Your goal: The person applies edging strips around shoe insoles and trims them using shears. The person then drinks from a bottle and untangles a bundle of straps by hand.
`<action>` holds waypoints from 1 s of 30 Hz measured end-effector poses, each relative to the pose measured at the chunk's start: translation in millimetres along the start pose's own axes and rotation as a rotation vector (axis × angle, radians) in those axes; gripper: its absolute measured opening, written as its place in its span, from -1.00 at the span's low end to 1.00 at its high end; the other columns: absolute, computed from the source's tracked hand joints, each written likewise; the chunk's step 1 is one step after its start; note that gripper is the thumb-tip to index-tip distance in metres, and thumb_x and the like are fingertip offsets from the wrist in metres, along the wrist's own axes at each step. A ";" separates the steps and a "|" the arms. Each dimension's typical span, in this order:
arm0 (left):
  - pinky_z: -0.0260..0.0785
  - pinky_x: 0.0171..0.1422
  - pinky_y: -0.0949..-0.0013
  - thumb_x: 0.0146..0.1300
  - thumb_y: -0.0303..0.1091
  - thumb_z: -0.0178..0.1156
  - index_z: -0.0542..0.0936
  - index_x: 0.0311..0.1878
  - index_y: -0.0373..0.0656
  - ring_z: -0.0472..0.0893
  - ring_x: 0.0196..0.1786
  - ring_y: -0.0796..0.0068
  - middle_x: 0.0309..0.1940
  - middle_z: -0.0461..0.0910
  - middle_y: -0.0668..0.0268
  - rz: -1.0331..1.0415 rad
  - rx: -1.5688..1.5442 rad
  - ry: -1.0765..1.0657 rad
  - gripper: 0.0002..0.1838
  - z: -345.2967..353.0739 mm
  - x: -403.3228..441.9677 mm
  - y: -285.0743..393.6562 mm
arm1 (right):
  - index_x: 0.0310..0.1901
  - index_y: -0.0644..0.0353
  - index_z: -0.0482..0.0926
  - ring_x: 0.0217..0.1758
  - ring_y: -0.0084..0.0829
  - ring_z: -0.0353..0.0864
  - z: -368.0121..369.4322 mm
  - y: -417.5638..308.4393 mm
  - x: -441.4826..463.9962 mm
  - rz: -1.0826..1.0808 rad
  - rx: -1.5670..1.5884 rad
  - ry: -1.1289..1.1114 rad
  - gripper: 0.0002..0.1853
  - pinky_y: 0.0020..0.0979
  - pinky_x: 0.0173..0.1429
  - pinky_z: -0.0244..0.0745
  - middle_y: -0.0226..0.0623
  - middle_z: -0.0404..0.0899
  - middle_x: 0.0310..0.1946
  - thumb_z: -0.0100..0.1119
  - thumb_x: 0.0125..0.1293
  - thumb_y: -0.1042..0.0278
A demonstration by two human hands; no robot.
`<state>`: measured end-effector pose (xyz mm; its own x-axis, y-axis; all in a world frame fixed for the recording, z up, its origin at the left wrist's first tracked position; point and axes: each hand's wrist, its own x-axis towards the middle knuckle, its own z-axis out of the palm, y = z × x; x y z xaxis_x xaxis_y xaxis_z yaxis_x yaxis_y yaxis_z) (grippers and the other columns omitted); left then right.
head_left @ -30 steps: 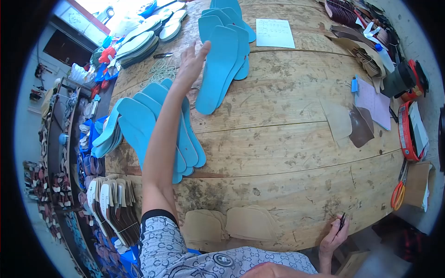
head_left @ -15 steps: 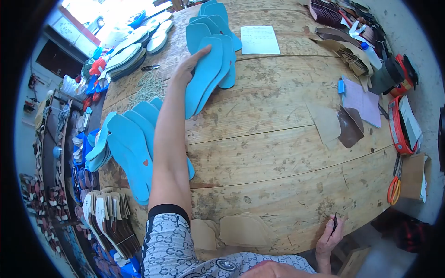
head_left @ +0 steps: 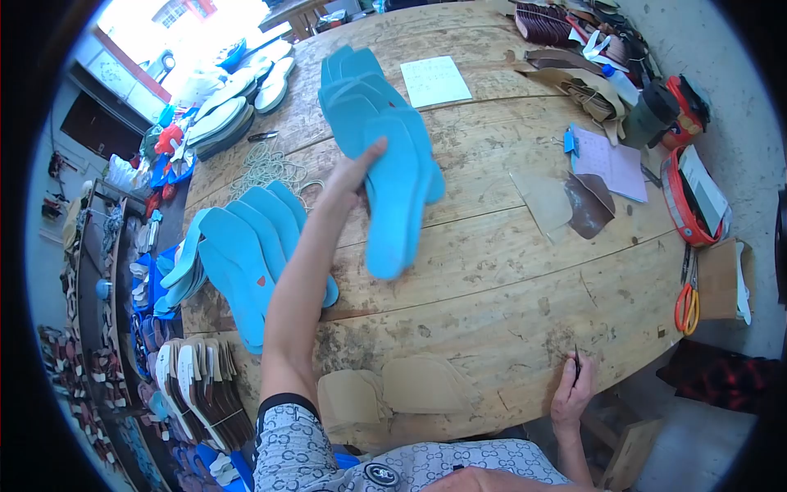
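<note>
My left hand [head_left: 354, 174] reaches across the table and is closed on light-blue insoles [head_left: 392, 205], thumb on top of the front one. More blue insoles [head_left: 348, 82] overlap behind these; whether the hand grips them too I cannot tell. Left of my forearm, a second fanned row of blue insoles [head_left: 234, 254] lies on the table, one bearing a small red mark. At the near right edge, my right hand [head_left: 571, 398] is closed around a thin, dark, pen-like tool [head_left: 576, 365] pointing upward.
Tan sheet pieces [head_left: 422, 385] lie near my body. Beyond are a written paper [head_left: 436, 80], tangled pale bands [head_left: 266, 168] and stacked soles [head_left: 217, 123]. On the right are a clipboard [head_left: 611, 164], leather scraps [head_left: 589, 205], orange-handled scissors [head_left: 687, 307] and a red container [head_left: 689, 201].
My left hand and the blue insoles have moved toward me and to the right over the table. The right hand still holds the dark tool. The view has shifted slightly.
</note>
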<state>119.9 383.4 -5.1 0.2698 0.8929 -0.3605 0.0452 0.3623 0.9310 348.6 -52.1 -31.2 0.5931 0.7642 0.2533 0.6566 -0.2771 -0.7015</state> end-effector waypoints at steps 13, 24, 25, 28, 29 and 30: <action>0.27 0.29 0.24 0.17 0.35 0.11 0.35 0.30 -0.34 0.49 0.20 0.16 0.20 0.47 0.03 0.165 0.511 0.006 -0.08 33.1 -135.4 -46.6 | -0.05 0.38 0.48 -0.21 -0.02 0.54 -1.5 22.2 -7.7 0.022 0.063 0.065 -0.75 -0.20 -0.09 0.42 -0.02 0.55 -0.25 -0.09 0.45 0.36; 0.37 -0.05 0.55 0.43 -0.12 0.04 0.49 0.15 -0.30 0.55 -0.17 0.57 -0.13 0.62 0.26 0.351 0.197 0.585 -0.56 -65.2 -462.5 -178.9 | -0.19 0.16 0.35 -0.45 -0.65 0.31 -36.3 -9.8 -20.5 0.249 0.973 -0.209 -0.93 -0.58 -0.35 0.23 -0.47 0.36 -0.47 -0.02 0.41 0.38; 0.36 -0.07 0.56 0.44 -0.11 0.04 0.49 0.14 -0.30 0.55 -0.19 0.57 -0.16 0.63 0.27 0.333 0.169 0.637 -0.56 -76.8 -480.5 -202.5 | -0.19 0.16 0.35 -0.46 -0.66 0.31 -43.3 -16.6 -27.8 0.233 1.041 -0.350 -0.92 -0.60 -0.37 0.21 -0.49 0.35 -0.48 -0.01 0.40 0.38; 0.34 -0.07 0.54 0.46 -0.10 -0.02 0.51 0.10 -0.27 0.53 -0.14 0.58 -0.12 0.59 0.28 0.129 0.097 0.754 -0.58 -95.2 -510.8 -269.9 | -0.18 0.17 0.55 -0.58 -0.74 0.26 -47.0 -44.4 -73.7 0.236 0.709 -0.724 -0.88 -0.65 -0.49 0.13 -0.53 0.40 -0.59 0.05 0.37 0.36; 0.33 -0.01 0.47 0.45 -0.01 -0.04 0.49 0.13 -0.27 0.52 -0.07 0.53 -0.07 0.58 0.24 0.078 0.077 0.812 -0.51 -95.7 -511.8 -289.3 | -0.15 0.22 0.62 -0.58 -0.75 0.31 -47.9 -77.5 -81.7 0.069 0.461 -0.885 -0.84 -0.65 -0.47 0.19 -0.51 0.47 -0.56 0.07 0.37 0.38; 0.33 0.06 0.40 0.44 0.07 -0.07 0.47 0.17 -0.26 0.51 0.00 0.47 -0.02 0.56 0.20 0.024 0.057 0.876 -0.44 -93.8 -510.5 -308.8 | -0.12 0.27 0.61 -0.52 -0.65 0.42 -35.3 -82.5 -92.1 0.005 0.405 -1.017 -0.82 -0.58 -0.41 0.31 -0.40 0.57 -0.48 0.07 0.39 0.38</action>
<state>-122.0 -159.2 -113.9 -0.5630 0.7929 -0.2333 0.1036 0.3478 0.9318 256.2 -120.2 26.8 -0.1890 0.9387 -0.2884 0.3433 -0.2119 -0.9150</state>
